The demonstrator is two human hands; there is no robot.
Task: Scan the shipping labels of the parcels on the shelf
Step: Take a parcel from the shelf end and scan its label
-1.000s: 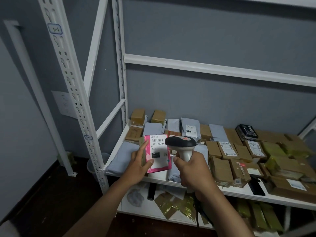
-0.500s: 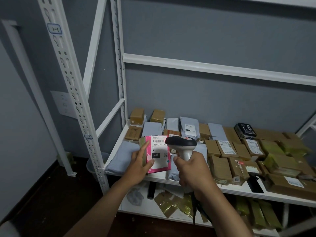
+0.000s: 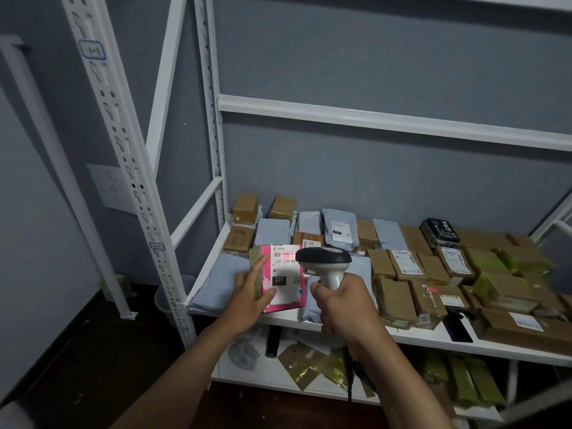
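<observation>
Holding a pink parcel (image 3: 283, 278) with a white label and red light on its barcode, left hand (image 3: 247, 300) curled round it, right hand (image 3: 343, 308) gripping the scanner (image 3: 325, 264).

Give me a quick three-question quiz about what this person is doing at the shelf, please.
1. True or false: the barcode scanner is in the right hand.
2. What does the left hand hold up? A) a grey mailer bag B) the pink parcel C) a black pouch
3. Fill in: a reddish scan line falls on the parcel label's ____.

Key: 1 true; 2 B; 3 barcode, at the top of the white label.
</observation>
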